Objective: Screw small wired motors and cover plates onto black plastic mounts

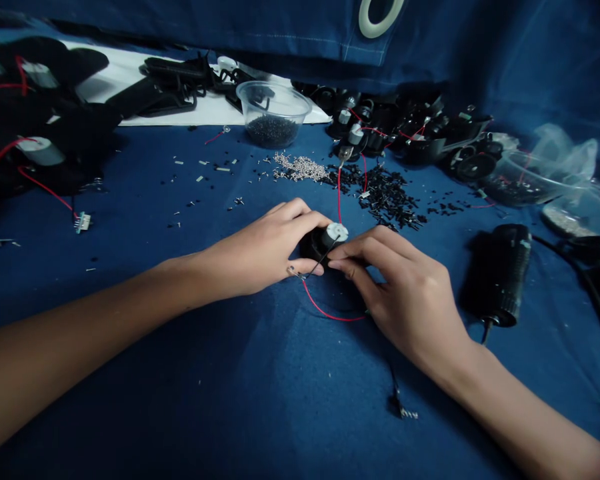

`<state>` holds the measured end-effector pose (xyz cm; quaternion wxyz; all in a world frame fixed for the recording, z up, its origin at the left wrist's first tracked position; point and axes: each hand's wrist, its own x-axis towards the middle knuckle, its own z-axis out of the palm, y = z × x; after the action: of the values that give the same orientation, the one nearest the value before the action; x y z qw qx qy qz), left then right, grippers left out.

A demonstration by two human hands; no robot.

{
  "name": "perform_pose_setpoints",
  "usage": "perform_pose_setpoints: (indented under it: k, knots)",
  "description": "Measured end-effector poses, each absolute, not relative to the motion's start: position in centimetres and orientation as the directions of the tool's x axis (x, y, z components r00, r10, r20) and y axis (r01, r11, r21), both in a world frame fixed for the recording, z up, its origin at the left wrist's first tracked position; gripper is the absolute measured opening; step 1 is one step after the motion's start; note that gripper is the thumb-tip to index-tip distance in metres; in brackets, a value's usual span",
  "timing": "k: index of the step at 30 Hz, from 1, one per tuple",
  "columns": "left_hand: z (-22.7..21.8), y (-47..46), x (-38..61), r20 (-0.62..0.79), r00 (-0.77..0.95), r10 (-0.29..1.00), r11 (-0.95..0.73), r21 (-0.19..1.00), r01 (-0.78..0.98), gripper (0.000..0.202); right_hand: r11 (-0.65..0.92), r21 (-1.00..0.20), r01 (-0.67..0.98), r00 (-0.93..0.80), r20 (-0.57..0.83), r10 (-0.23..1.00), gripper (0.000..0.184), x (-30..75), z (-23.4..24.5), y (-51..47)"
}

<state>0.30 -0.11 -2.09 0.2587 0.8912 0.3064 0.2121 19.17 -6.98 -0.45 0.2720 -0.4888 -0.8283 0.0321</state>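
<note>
A small black part with a round silver motor [333, 235] on top sits at the middle of the blue cloth. My left hand [265, 250] is closed around its left side, thumb underneath by a thin black wire. From the right, my right hand [405, 293] pinches the same part with fingertips touching near the motor. A red wire [325, 311] loops from beneath the part toward me, between both hands. Another red wire [339, 193] runs from the motor away to the pile behind.
A black electric screwdriver [500, 273] lies to the right. Behind are a clear cup of black screws [273, 110], a heap of silver screws [300, 167], scattered black screws [390, 193], black motor housings [420, 133], and more parts at left [35, 133]. Plastic bags [555, 167] lie far right.
</note>
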Motion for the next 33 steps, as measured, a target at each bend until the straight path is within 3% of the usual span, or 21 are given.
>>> perform_pose_setpoints:
  k: [11,17,26,33]
  knots:
    - [-2.2,-0.1,0.2,0.243,0.728,0.641,-0.703,0.567,0.429,0.039,0.504,-0.35,0.79,-0.372,0.381,0.846,0.006,19.1,-0.4,-6.9]
    - [-2.1,-0.1,0.3,0.243,0.727,0.642,-0.7,0.572,0.428,0.037,0.547,-0.289,0.785,-0.422,0.397,0.815,0.009,19.1,-0.3,-7.1]
    - [-2.2,0.0,0.2,0.251,0.735,0.63,-0.712,0.564,0.417,0.038,0.582,-0.154,0.798,-0.527,0.289,0.799,0.018,19.2,0.1,-7.3]
    - [-1.9,-0.1,0.2,0.249,0.742,0.622,-0.708,0.584,0.398,0.04,0.563,-0.263,0.784,-0.478,0.323,0.817,0.017,19.3,0.7,-7.9]
